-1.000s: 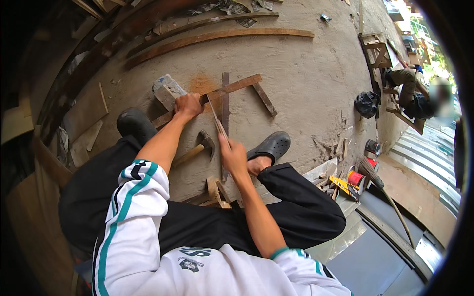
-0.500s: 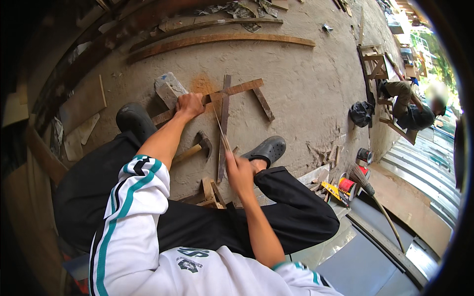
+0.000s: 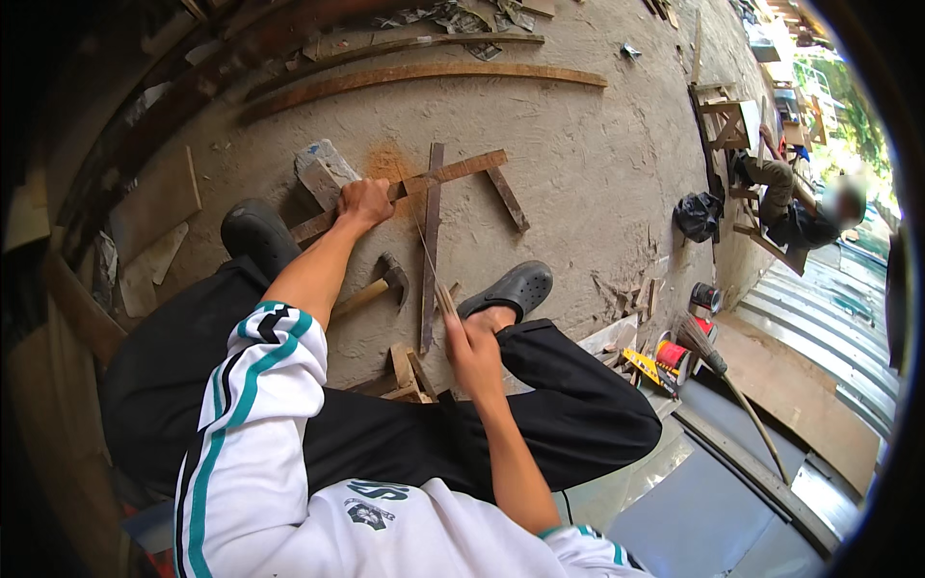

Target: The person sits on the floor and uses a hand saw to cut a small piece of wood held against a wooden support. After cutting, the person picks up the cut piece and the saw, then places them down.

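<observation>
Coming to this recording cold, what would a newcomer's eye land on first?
Probably the two hands at the centre: the left hand gripping a wooden strip, the right hand holding a thin-bladed saw. Next, the orange sawdust on the floor just beyond the left hand. Then the hammer lying between the forearms.

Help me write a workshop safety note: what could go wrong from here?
The left hand grips the wood close to the saw, so a jumping blade might nick it. The right hand, holding the saw, could knock the ankle that appears close beside it.
</observation>
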Demonstrator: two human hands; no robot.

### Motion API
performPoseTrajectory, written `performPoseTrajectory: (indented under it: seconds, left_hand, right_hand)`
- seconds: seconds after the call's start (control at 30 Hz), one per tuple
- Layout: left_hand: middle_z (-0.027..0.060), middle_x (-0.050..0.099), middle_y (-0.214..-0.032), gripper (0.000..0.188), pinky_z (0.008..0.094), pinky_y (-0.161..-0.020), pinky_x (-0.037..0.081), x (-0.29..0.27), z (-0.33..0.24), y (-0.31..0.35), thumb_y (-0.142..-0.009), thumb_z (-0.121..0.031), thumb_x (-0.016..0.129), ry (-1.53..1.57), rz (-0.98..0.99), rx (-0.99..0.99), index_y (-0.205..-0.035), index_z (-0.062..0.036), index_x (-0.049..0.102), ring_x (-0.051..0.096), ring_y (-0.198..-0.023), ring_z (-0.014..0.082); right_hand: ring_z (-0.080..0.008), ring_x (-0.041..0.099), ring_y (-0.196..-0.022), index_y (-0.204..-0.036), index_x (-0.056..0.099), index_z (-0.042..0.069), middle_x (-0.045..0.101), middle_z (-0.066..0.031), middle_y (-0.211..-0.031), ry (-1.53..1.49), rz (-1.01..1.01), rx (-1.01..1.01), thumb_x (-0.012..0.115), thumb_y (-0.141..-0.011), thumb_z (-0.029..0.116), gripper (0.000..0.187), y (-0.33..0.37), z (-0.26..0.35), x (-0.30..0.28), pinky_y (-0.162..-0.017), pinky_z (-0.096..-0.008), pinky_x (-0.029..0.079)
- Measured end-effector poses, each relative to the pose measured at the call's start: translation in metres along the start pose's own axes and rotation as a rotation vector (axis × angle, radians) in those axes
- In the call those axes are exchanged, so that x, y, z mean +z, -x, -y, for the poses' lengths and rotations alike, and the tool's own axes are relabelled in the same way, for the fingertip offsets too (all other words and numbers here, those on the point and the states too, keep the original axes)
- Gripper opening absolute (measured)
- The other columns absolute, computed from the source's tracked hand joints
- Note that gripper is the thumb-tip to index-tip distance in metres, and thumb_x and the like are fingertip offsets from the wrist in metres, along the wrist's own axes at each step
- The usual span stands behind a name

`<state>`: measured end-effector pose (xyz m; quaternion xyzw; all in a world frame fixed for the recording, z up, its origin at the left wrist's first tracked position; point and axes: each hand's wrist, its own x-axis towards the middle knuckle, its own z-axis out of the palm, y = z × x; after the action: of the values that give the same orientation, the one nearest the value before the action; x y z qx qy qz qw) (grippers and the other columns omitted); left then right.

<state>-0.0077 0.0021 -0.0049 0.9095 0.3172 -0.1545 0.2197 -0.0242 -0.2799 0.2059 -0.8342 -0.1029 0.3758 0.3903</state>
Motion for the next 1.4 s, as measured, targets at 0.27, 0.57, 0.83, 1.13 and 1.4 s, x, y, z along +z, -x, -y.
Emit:
performPoseTrajectory:
  seconds: [0.27, 0.57, 0.83, 1.13, 1.4]
  left_hand:
    - [0.0216, 0.072, -0.097, 0.027, 0.0473, -0.081, 0.057, -0.010, -0.006, 0.007, -0.083, -0.029, 0.067, 0.036, 0.018, -0.014, -0.099, -0.0078, 0.073, 0.071, -0.094, 0.0383]
    - [0.0215, 0.072, -0.098, 0.028, 0.0481, -0.082, 0.057, -0.012, -0.016, 0.007, -0.083, -0.029, 0.067, 0.054, 0.030, 0.006, -0.099, -0.0064, 0.073, 0.071, -0.095, 0.0401]
    - [0.0208, 0.073, -0.095, 0.030, 0.0473, -0.079, 0.058, -0.014, -0.009, 0.010, -0.082, -0.033, 0.068, 0.063, 0.021, -0.043, -0.098, -0.0079, 0.072, 0.071, -0.091, 0.0393]
    - [0.0214, 0.072, -0.098, 0.030, 0.0481, -0.080, 0.057, -0.012, -0.012, 0.006, -0.082, -0.030, 0.068, 0.055, 0.028, -0.001, -0.101, -0.0074, 0.072, 0.071, -0.095, 0.0380]
    - [0.0210, 0.073, -0.096, 0.027, 0.0469, -0.083, 0.057, -0.007, -0.006, 0.009, -0.081, -0.028, 0.068, 0.065, 0.019, -0.025, -0.099, -0.0074, 0.072, 0.072, -0.094, 0.0376]
  right_hand:
    - [-0.0105, 0.043, -0.054, -0.069, 0.053, 0.000, 0.048, -0.0012, -0.057, 0.057, 0.062, -0.001, 0.050, -0.103, 0.042, 0.054, -0.038, 0.003, 0.013, -0.050, -0.0314, 0.034]
    - [-0.0215, 0.052, -0.057, -0.078, 0.058, -0.008, 0.049, -0.0185, -0.059, 0.107, 0.023, 0.041, 0.050, -0.101, 0.042, 0.055, -0.058, -0.013, 0.020, -0.060, -0.0437, 0.043]
    - [-0.0123, 0.045, -0.054, -0.067, 0.054, 0.000, 0.049, -0.0017, -0.057, 0.005, 0.041, -0.016, 0.051, -0.102, 0.043, 0.055, -0.023, -0.004, 0.007, -0.052, -0.0325, 0.035]
    - [-0.0278, 0.056, -0.060, -0.080, 0.058, -0.009, 0.052, -0.0247, -0.063, 0.084, 0.021, 0.052, 0.048, -0.101, 0.043, 0.057, -0.080, 0.000, 0.020, -0.064, -0.0450, 0.045]
    - [-0.0092, 0.044, -0.052, -0.069, 0.055, 0.000, 0.048, 0.0002, -0.057, -0.006, 0.031, 0.027, 0.050, -0.104, 0.039, 0.052, 0.007, -0.003, 0.001, -0.050, -0.0294, 0.034]
